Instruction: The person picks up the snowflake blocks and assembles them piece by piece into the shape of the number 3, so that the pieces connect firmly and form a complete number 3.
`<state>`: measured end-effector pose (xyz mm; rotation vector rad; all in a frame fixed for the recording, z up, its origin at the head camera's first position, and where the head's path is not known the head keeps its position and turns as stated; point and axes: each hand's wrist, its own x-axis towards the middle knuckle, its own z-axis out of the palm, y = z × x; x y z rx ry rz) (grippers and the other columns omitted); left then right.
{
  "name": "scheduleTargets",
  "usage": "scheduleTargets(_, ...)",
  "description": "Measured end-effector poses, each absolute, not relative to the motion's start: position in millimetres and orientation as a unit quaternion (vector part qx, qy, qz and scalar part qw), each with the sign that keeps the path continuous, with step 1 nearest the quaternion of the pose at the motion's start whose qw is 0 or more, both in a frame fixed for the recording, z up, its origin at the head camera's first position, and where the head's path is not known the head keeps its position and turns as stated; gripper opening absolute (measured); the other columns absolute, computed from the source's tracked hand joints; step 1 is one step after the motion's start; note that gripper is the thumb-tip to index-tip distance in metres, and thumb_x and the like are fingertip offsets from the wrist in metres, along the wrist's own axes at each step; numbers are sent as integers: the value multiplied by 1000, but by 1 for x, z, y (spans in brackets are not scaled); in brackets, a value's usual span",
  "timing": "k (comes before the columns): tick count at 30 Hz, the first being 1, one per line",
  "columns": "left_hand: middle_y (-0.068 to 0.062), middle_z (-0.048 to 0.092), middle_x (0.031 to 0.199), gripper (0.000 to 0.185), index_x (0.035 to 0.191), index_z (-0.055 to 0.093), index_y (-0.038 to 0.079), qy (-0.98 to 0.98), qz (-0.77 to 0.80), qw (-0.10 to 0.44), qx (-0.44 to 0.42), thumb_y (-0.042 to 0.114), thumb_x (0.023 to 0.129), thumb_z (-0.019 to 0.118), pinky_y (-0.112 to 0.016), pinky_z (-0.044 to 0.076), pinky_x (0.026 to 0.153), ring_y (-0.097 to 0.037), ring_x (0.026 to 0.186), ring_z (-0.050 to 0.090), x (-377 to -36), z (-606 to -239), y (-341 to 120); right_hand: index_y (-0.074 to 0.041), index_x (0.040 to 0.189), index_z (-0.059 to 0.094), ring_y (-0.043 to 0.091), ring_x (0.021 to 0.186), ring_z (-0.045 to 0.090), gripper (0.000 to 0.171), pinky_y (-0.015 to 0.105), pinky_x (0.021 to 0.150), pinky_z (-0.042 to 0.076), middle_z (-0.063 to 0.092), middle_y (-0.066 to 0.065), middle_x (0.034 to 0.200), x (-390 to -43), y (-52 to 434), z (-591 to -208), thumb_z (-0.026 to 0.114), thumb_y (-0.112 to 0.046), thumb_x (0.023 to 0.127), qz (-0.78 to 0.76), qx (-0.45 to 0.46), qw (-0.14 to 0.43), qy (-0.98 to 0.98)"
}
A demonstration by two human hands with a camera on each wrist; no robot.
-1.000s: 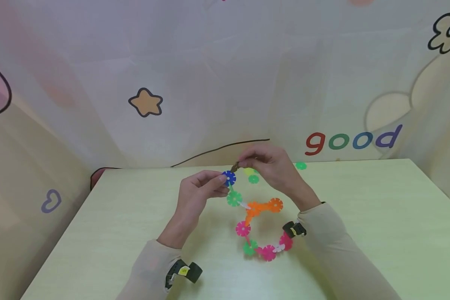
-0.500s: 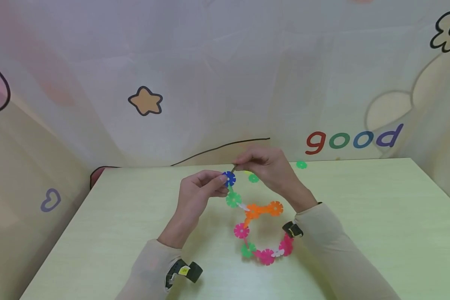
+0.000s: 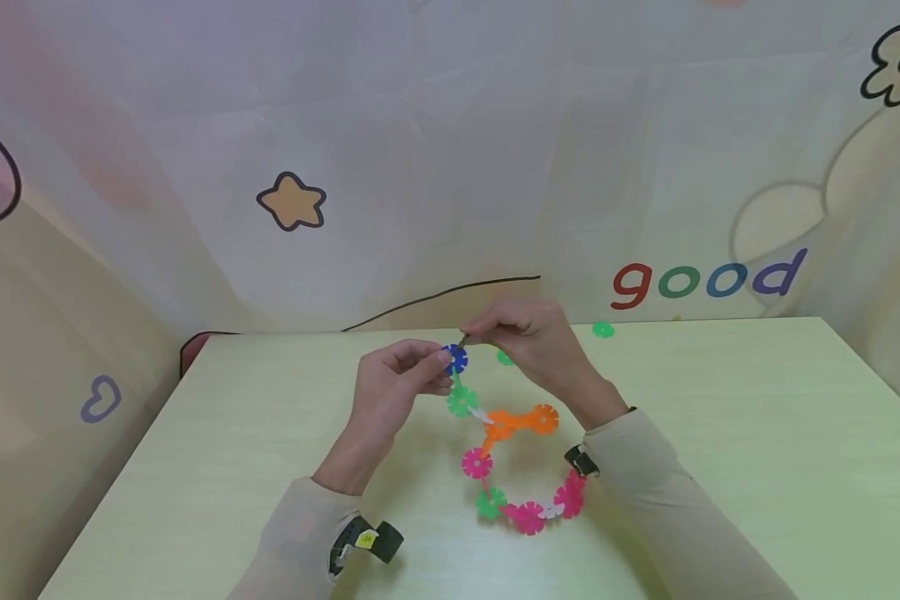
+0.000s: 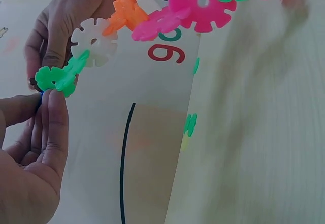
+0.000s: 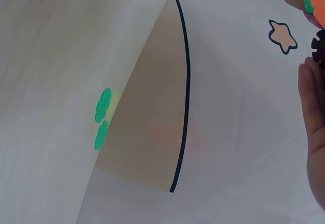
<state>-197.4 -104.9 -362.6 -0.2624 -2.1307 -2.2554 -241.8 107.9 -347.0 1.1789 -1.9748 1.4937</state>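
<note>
In the head view my left hand pinches a blue notched snowflake disc at the upper end of a curved chain of joined discs. My right hand pinches a dark brown disc, mostly hidden by the fingers, with its edge at the blue disc's rim. Whether the two discs are slotted together I cannot tell. Below the blue one hang a green disc, a white disc, orange discs, and pink discs, with another green disc lower down.
Loose green discs lie near the back edge of the pale table, one partly behind my right hand. A pale yellow piece lies beside them. A printed cloth backdrop rises behind the table.
My right hand has moved slightly left and down, bringing the brown disc against the blue one. The brown disc shows less now. The chain has shifted a little left, its lower part downward.
</note>
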Motion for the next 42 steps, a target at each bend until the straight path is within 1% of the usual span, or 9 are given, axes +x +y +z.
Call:
scheduleTargets(7,-15,76,98,17,112,73,-8,-677,-730,-6,-97,5,101,73,-38,64,85,-19,78,77,-198,-362,-107,0,106,83,23,91,77,25,28,83,62,81,5,99,-238,107,-344,80,15,85,500,418,202,-731)
scheduleTargets(11,-15,76,101,18,113,73,-8,-673,-732,-14,-107,3,100,73,-39,65,85,-20,81,77,-200,-362,-108,-1,111,83,19,98,76,28,28,85,62,80,5,108,-236,105,-343,81,11,87,494,416,181,-742)
scheduleTargets(16,-14,77,102,18,113,74,-8,-687,-718,-14,-111,6,100,73,-37,64,86,-19,84,77,-200,-362,-111,-2,112,83,19,106,74,26,29,87,62,79,5,114,-234,104,-341,81,9,88,489,417,156,-750)
scheduleTargets(23,-15,78,102,17,111,75,-7,-695,-711,-11,-106,5,100,74,-37,64,87,-20,84,78,-201,-361,-112,-4,115,82,16,105,74,26,30,89,61,79,4,113,-231,106,-337,80,4,91,481,402,140,-766)
scheduleTargets(26,-15,78,102,16,110,76,-6,-698,-709,-12,-105,4,99,75,-36,64,86,-20,85,78,-201,-362,-112,-5,117,81,14,103,75,25,28,90,61,80,4,111,-229,111,-334,80,0,93,475,378,145,-782)
scheduleTargets(32,-16,78,104,14,111,76,-5,-700,-706,-24,-106,0,98,74,-37,64,87,-23,87,79,-201,-361,-113,-5,115,81,16,98,76,21,24,89,60,80,5,106,-235,137,-317,79,-1,94,486,323,165,-795)
scheduleTargets(37,-16,78,105,14,110,76,-5,-699,-705,-30,-113,-2,97,74,-37,63,89,-24,89,78,-201,-362,-114,-8,118,80,18,100,74,20,21,89,57,78,4,109,-257,163,-305,77,-11,100,463,266,117,-837)
scheduleTargets(39,-15,77,106,14,111,76,-5,-700,-704,-32,-115,-1,98,74,-36,63,90,-24,89,78,-201,-362,-114,-7,120,79,21,100,74,20,25,91,58,78,7,110,-270,170,-306,76,-13,101,449,252,90,-853)
scheduleTargets(42,-15,77,107,14,112,76,-3,-701,-704,-36,-114,0,99,73,-36,62,91,-26,91,78,-201,-362,-114,-5,120,78,27,99,73,20,35,92,59,77,11,110,-290,178,-313,74,-12,102,417,240,49,-875)
